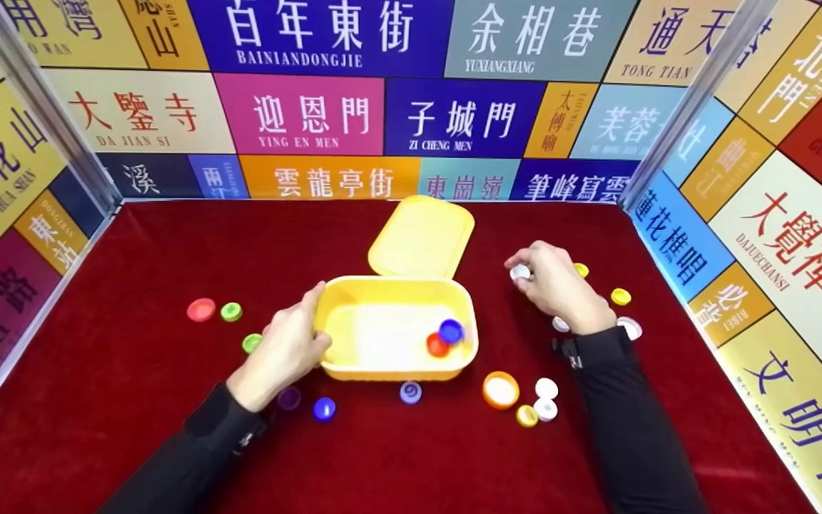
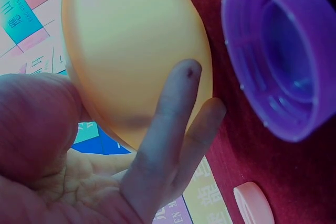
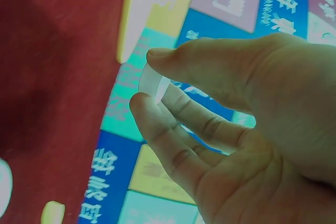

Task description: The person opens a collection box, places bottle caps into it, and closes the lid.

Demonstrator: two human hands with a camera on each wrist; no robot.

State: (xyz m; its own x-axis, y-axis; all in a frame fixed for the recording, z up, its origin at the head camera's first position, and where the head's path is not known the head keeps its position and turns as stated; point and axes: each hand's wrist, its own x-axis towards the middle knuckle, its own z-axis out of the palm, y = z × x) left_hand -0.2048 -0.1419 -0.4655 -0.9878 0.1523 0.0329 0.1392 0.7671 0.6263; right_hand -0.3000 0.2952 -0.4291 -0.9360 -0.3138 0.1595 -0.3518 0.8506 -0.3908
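Note:
A yellow plastic container (image 1: 397,374) stands on the red cloth with a red bottle cap (image 1: 437,346) and a blue bottle cap (image 1: 451,330) inside. My left hand (image 1: 282,343) grips its left end; in the left wrist view the fingers (image 2: 170,114) lie along the outer wall. Between thumb and fingers, my right hand (image 1: 557,282) pinches a white bottle cap (image 3: 151,83), held right of the container. A purple bottle cap (image 2: 283,59) lies close by the left hand. Yellow caps (image 1: 621,296) and white caps (image 1: 628,328) lie around the right hand and wrist.
Behind the container lies its yellow lid (image 1: 423,237). Red (image 1: 201,309) and green caps (image 1: 231,311) are at the left. In front lie a blue cap (image 1: 324,408), an orange-rimmed cap (image 1: 501,390) and several others. Printed panels (image 1: 311,118) wall the table's back and sides.

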